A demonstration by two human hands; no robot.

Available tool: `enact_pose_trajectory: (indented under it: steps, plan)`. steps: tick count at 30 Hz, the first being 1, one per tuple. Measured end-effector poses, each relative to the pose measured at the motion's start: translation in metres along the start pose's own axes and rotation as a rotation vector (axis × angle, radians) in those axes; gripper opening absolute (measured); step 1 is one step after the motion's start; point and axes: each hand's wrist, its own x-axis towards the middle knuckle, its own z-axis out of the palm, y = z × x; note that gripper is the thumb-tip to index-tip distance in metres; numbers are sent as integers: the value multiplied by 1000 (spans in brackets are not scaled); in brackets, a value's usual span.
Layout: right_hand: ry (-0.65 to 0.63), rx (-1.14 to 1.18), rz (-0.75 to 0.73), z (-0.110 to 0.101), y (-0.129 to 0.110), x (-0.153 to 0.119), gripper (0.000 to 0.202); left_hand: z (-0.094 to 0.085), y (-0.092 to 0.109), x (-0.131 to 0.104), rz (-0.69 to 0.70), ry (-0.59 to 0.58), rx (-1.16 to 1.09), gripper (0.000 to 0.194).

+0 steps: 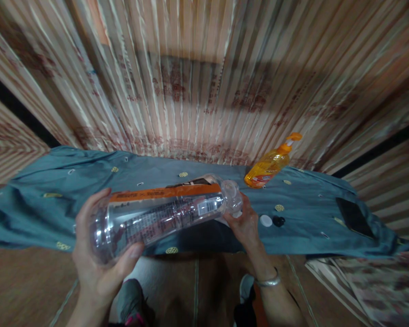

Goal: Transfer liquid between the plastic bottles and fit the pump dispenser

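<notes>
A large clear plastic bottle (170, 211) with an orange band and a printed label with a barcode is held sideways above the cloth-covered table. Its wide base points left and its narrower end points right. My left hand (102, 254) wraps round the base, thumb below and fingers behind. With its fingers closed on the neck end, my right hand (243, 222) grips the other side; part of the fingers is hidden behind the bottle. Just right of that hand, a white round cap (266, 220) lies beside a small black piece (278, 221).
An orange pump bottle (267, 168) stands at the table's back, right of centre. A dark flat object (354, 217) lies near the right end of the blue-green tablecloth (310, 200). Pleated curtains (197, 91) hang behind the table. My feet are below its front edge.
</notes>
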Motion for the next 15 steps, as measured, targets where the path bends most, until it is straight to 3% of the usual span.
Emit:
enact_pose_trajectory:
  steps: [15]
  plan:
    - [-10,10,15,-1,-1,0,57,4,2,2,1,-4,-47,82]
